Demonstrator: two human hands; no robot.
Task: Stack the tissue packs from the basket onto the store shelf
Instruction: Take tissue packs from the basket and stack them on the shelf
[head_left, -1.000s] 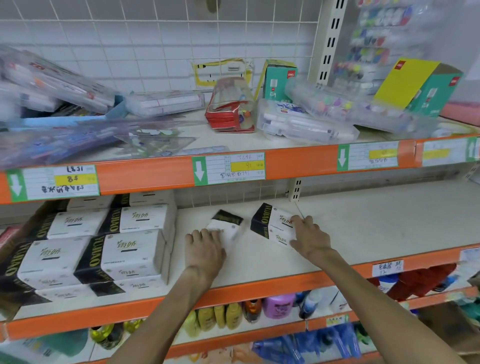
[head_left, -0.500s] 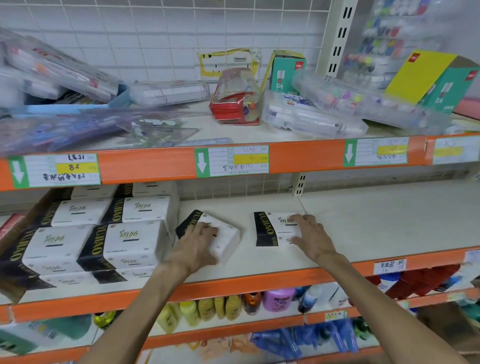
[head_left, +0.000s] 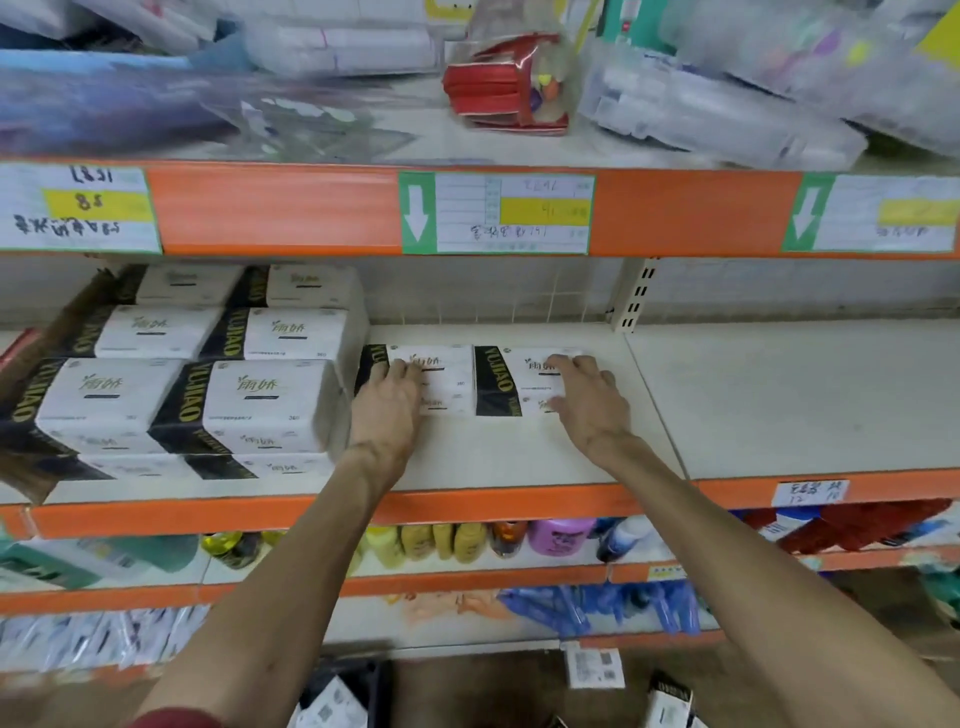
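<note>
Pressing with flat, straight fingers and gripping nothing, left hand (head_left: 387, 402) covers left tissue pack (head_left: 448, 375), right hand (head_left: 589, 400) covers right tissue pack (head_left: 524, 387); both packs lie touching on the shelf (head_left: 779, 405) beside the stacked packs (head_left: 260, 400).

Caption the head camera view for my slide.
Left hand on left tissue pack, right hand on right tissue pack, beside the shelved stack.
</note>
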